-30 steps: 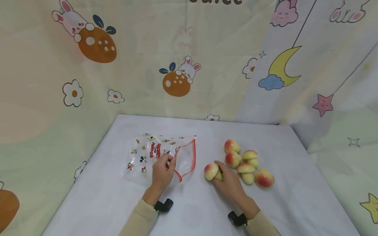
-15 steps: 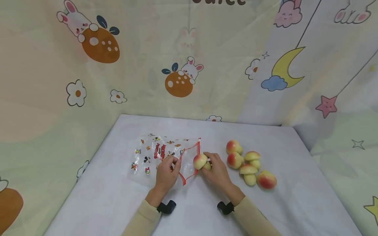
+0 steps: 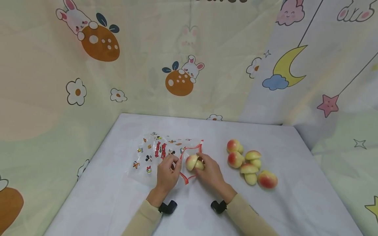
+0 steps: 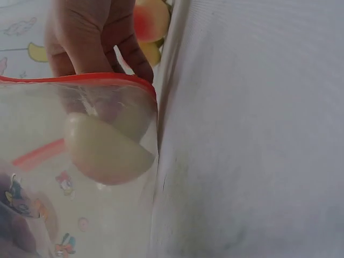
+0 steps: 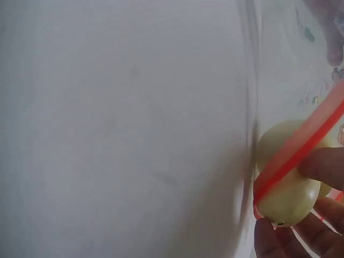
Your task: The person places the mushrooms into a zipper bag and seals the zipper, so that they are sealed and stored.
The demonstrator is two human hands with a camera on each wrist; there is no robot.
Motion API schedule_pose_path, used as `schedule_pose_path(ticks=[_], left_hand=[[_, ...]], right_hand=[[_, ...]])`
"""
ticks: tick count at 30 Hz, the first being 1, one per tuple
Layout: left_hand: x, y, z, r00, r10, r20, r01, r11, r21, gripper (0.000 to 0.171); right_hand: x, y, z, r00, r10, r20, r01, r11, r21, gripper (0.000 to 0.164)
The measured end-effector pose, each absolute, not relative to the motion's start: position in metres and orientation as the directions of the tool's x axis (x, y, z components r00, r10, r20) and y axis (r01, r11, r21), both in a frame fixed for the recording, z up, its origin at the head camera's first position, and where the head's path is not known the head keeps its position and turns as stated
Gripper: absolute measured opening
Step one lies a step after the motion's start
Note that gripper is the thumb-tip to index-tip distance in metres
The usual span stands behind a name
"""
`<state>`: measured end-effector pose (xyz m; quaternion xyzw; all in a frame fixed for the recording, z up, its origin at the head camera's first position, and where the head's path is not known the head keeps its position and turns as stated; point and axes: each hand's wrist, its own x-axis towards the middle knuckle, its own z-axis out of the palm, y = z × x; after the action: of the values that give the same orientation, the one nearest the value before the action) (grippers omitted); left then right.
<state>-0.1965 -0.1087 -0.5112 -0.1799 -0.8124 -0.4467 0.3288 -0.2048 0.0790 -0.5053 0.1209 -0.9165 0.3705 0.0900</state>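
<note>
Head view: At a white-covered table, a person's right-hand grip is clamped on a red-and-yellow toy mushroom, held cap-first at the mouth of a clear, cartoon-printed zip bag, while the left-hand grip pinches the bag's film beside the opening. Holding that mouth spread and sending the cap through its middle looks the sound way to work. Five more toy mushrooms sit clustered to the person's right, well apart from the bag and out of the way, before a cartoon-print backdrop. Left wrist view: The cap shows through the film just past the red rim, with the right hand's fingers close by the edge. Right wrist view: The rim crosses in front of the mushroom, thumb and fingers around its stem end. That strip appears the main obstacle; releasing only once the stem is well past it should avoid a snag or a roll back out.
</note>
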Motion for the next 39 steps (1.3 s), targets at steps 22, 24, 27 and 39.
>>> schedule_pose_path(ticks=[22, 24, 27, 39], left_hand=[[-0.200, -0.108, -0.516, -0.726, -0.014, 0.688, 0.583, 0.519, 0.625, 0.014], [-0.200, -0.108, -0.517, -0.730, -0.021, 0.683, 0.574, 0.524, 0.630, 0.014], [-0.200, -0.107, -0.517, -0.736, -0.021, 0.677, 0.569, 0.523, 0.635, 0.014], [-0.200, -0.108, -0.517, -0.752, -0.023, 0.659, 0.556, 0.516, 0.652, 0.013]], right_hand=[[-0.193, 0.112, -0.505, -0.965, -0.101, 0.242, -0.254, 0.585, -0.770, 0.053], [-0.192, 0.121, -0.502, -0.964, -0.082, 0.252, -0.252, 0.580, -0.775, 0.053], [-0.188, 0.137, -0.495, -0.961, -0.051, 0.273, -0.252, 0.572, -0.781, 0.051], [-0.166, 0.221, -0.471, -0.827, 0.157, 0.541, -0.315, 0.666, -0.676, 0.037]])
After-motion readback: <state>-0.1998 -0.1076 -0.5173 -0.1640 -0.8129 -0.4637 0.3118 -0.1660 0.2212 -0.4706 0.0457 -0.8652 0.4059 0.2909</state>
